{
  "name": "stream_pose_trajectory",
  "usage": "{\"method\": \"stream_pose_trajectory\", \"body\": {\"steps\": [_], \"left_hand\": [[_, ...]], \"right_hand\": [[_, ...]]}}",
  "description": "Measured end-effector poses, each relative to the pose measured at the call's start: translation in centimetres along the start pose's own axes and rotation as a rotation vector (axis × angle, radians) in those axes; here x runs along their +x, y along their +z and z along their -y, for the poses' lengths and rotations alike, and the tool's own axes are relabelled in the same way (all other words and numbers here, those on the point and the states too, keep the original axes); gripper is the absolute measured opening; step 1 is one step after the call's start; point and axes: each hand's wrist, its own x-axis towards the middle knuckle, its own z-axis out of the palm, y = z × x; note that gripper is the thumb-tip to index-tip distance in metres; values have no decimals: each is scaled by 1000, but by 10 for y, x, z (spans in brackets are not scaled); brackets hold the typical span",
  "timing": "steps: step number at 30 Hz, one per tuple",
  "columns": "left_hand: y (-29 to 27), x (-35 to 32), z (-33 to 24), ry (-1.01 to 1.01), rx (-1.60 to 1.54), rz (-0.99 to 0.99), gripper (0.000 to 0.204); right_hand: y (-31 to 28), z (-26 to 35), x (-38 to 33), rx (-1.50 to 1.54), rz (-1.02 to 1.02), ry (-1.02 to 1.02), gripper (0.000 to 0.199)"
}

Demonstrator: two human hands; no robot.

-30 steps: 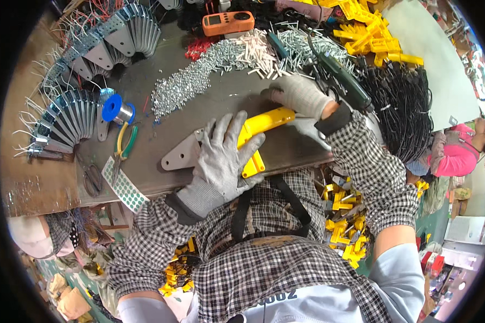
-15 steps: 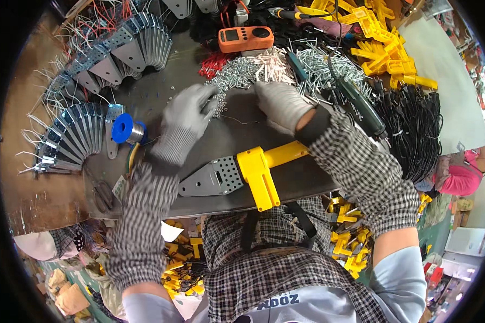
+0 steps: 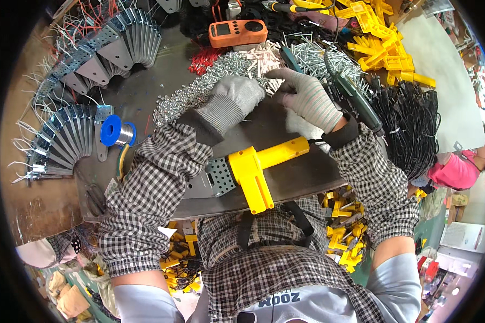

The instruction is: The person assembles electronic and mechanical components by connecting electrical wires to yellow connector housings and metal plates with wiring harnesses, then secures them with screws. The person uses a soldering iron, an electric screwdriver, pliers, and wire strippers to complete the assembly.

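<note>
My left hand (image 3: 234, 97), gloved and loosely curled, rests on the heap of small silver screws (image 3: 199, 91) toward the workbench's far edge; I can't tell if it grips any. My right hand (image 3: 307, 97), fingers bent together, sits just beside it at the same heap, pinching something too small to make out. Near the bench's front edge lies the yellow plastic tool (image 3: 261, 167) fixed to a perforated metal bracket (image 3: 219, 176). A blue solder spool (image 3: 116, 131) stands to the left.
</note>
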Motion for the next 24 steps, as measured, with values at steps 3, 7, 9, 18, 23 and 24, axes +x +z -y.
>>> {"method": "stream_pose_trajectory", "body": {"steps": [3,7,9,18,23,24], "left_hand": [[-2,6,-3,132,50,-7,16],[-4,3,-8,296,133,-62,15],[-6,9,-12,215,246,99,13],[4,-34,46,-215,-1324,-408,16],[-14,-82,51,-273,-1601,-352,18],[-17,-94,45,-290,-1571,-376,17]], "right_hand": [[-7,-10,2,-70,-54,-30,29],[-5,-17,5,-36,-224,-140,18],[-7,-17,3,-13,-204,-127,17],[3,-2,13,-778,-63,-601,14],[2,15,37,-166,65,-192,19],[-4,17,40,37,202,-112,19]]}}
